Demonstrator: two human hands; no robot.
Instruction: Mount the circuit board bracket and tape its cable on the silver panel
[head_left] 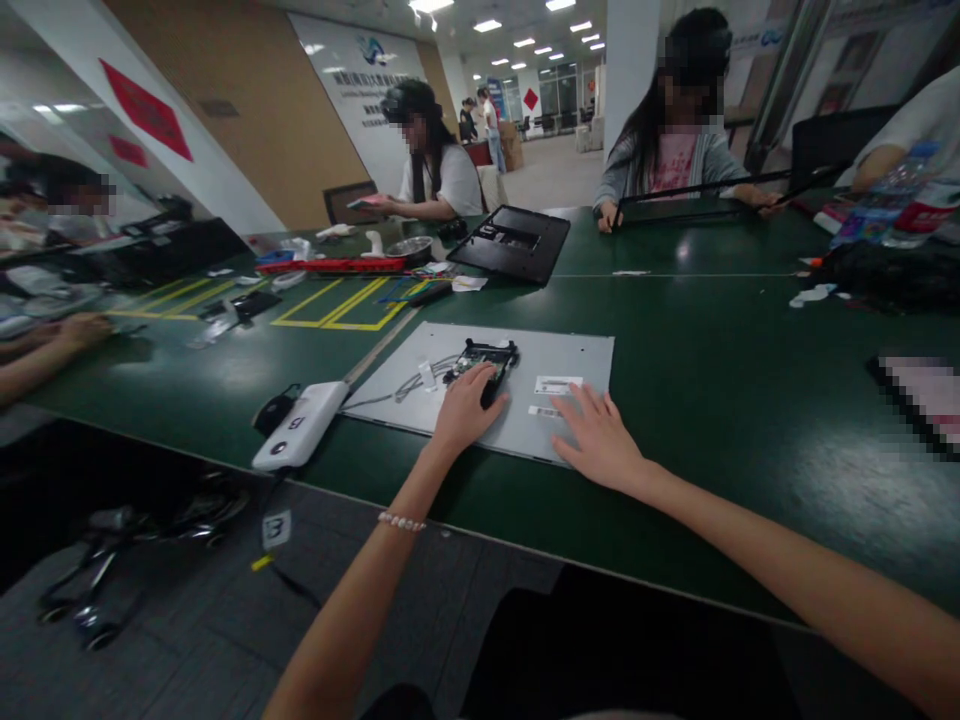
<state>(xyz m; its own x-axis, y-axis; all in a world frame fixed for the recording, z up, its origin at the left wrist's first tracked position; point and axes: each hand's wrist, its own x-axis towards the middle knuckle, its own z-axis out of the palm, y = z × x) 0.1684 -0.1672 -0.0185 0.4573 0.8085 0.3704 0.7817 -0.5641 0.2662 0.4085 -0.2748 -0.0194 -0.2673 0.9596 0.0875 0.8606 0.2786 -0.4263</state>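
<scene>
- The left hand point(465, 405) grips a small black circuit module point(489, 356) on a flat grey metal panel point(581, 350); the right hand point(600, 440) lies open, flat on the panel.
- The panel rests on a long dark green worktable point(712, 330) in a brightly lit hall.

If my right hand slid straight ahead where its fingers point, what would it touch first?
Probably the white label stuck on the grey panel, just beyond the right hand and its fingertips, though depth is hard to judge here.

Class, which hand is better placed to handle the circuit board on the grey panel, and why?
Left: the left hand touches the circuit board; the right hand lies flat on the grey panel, apart from it.
</scene>
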